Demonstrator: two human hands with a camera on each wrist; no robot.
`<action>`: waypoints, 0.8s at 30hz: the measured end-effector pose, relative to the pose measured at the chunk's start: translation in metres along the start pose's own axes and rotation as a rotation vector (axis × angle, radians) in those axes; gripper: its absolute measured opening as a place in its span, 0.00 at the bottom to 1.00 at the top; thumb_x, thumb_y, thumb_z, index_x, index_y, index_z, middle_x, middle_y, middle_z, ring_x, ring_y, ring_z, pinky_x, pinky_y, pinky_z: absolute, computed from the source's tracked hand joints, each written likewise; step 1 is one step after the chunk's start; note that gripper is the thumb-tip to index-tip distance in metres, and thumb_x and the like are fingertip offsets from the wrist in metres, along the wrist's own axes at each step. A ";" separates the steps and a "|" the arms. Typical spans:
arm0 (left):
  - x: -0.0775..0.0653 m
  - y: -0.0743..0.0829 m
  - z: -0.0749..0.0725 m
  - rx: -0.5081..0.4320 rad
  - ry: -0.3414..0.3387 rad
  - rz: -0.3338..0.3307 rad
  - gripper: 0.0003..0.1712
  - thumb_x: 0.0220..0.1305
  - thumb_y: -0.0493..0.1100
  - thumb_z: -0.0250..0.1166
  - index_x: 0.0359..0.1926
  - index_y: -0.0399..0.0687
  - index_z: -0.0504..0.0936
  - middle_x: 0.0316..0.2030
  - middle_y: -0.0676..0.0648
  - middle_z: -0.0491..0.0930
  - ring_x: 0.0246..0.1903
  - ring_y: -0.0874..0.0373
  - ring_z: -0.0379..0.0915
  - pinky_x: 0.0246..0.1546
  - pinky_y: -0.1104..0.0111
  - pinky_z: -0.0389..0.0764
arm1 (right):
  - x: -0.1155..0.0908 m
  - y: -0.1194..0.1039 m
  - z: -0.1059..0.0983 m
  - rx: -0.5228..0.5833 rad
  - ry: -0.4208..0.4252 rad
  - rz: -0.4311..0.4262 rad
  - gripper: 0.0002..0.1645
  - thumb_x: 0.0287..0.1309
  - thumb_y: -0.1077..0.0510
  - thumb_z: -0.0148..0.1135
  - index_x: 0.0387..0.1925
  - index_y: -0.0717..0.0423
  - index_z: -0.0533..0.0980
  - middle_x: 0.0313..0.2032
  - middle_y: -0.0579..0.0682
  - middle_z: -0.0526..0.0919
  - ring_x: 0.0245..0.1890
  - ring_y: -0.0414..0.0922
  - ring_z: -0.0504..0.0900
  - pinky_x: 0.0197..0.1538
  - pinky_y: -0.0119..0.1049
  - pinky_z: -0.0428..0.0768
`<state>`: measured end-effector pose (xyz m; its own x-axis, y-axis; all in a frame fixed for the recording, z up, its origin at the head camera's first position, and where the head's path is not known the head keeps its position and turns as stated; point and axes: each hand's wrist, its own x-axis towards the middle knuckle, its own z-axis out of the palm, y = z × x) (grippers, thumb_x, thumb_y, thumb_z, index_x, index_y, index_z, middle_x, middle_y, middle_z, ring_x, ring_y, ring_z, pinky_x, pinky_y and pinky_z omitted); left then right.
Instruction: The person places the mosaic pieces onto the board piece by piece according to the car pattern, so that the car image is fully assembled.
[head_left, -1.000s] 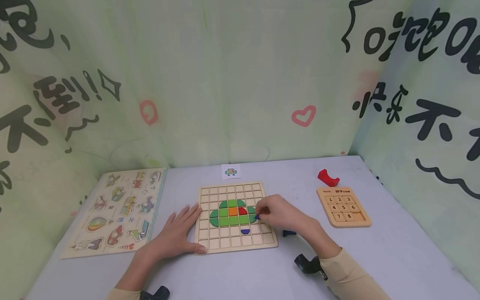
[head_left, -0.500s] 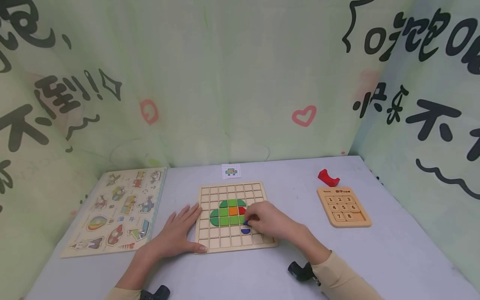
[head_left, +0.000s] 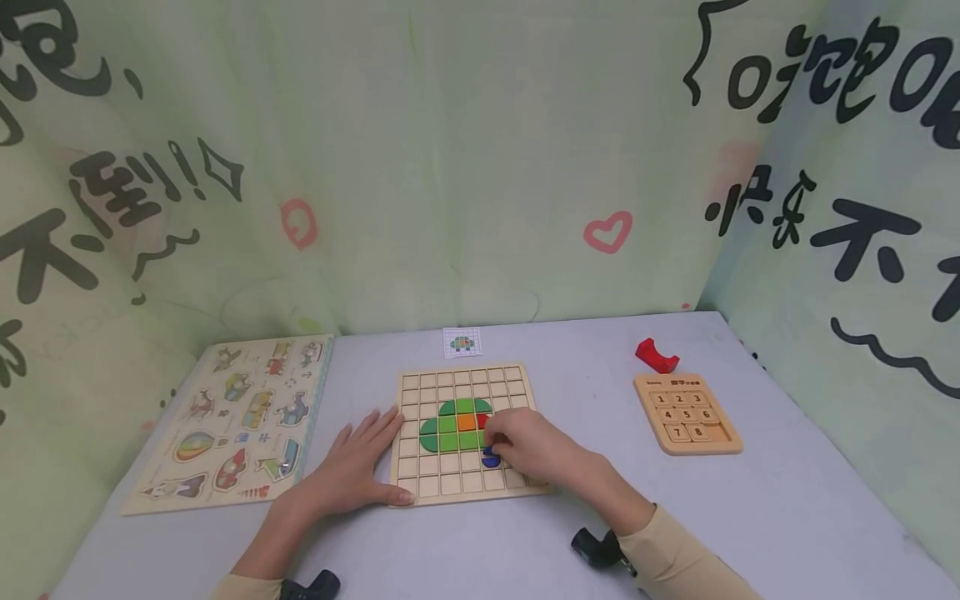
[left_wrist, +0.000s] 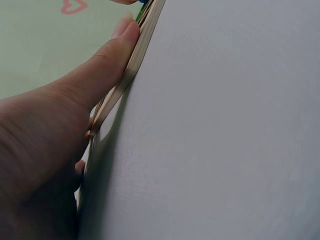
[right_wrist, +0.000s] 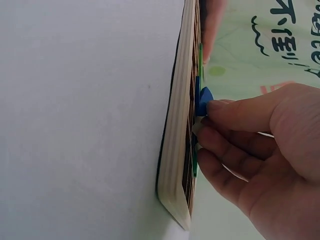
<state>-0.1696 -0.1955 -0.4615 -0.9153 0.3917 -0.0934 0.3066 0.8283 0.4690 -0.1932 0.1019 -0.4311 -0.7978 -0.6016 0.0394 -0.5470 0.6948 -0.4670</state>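
Note:
A wooden grid board (head_left: 422,486) lies in the middle of the table in the head view. Green, orange and red pieces form a rounded patch on it, with a green square (head_left: 447,442) among them. My left hand (head_left: 348,471) rests along the board's left side, fingers spread and thumb on the front left corner. Over the board, my right hand (head_left: 536,444) pinches a small blue piece (right_wrist: 204,101) between thumb and fingers, just at the grid's surface. A blue half-round piece (head_left: 491,462) lies in a cell right beside it. My right fingers hide the patch's right end.
A picture puzzle board (head_left: 247,417) lies at the left. Behind the grid board is a small pattern card (head_left: 461,342). To the right are a number puzzle (head_left: 686,425) and a red curved block (head_left: 657,357). Curtains stand behind the table.
My right hand has moved left and toward me over the board with the blue piece, to just above the blue half-round piece. My left hand has stayed in place.

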 end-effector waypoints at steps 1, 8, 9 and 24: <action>0.000 0.000 0.000 0.001 0.001 0.001 0.72 0.40 0.78 0.70 0.79 0.49 0.51 0.79 0.48 0.48 0.79 0.41 0.38 0.74 0.35 0.40 | 0.000 -0.001 0.000 -0.003 0.002 -0.002 0.08 0.60 0.65 0.64 0.36 0.50 0.84 0.36 0.42 0.86 0.36 0.36 0.78 0.43 0.29 0.82; 0.000 -0.002 0.001 0.007 0.005 0.004 0.73 0.39 0.79 0.70 0.79 0.49 0.51 0.80 0.49 0.48 0.79 0.41 0.38 0.74 0.35 0.40 | -0.003 -0.004 -0.001 -0.020 0.002 -0.012 0.08 0.61 0.64 0.65 0.37 0.51 0.86 0.36 0.42 0.85 0.36 0.35 0.78 0.43 0.28 0.82; 0.000 -0.002 0.001 0.007 0.005 0.003 0.73 0.39 0.79 0.70 0.79 0.50 0.51 0.80 0.49 0.48 0.79 0.41 0.38 0.74 0.35 0.40 | -0.003 -0.004 -0.002 -0.023 0.002 -0.014 0.08 0.60 0.64 0.65 0.37 0.52 0.87 0.36 0.41 0.85 0.35 0.35 0.78 0.42 0.27 0.81; 0.001 -0.004 0.003 0.014 0.008 0.004 0.73 0.39 0.80 0.68 0.79 0.50 0.50 0.80 0.49 0.47 0.79 0.42 0.37 0.74 0.35 0.40 | -0.005 -0.006 -0.003 -0.092 -0.015 -0.053 0.09 0.60 0.65 0.65 0.37 0.52 0.88 0.32 0.40 0.81 0.32 0.34 0.74 0.39 0.25 0.79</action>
<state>-0.1712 -0.1968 -0.4663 -0.9160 0.3922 -0.0846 0.3140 0.8320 0.4573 -0.1868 0.1019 -0.4262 -0.7637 -0.6437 0.0480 -0.6097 0.6949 -0.3812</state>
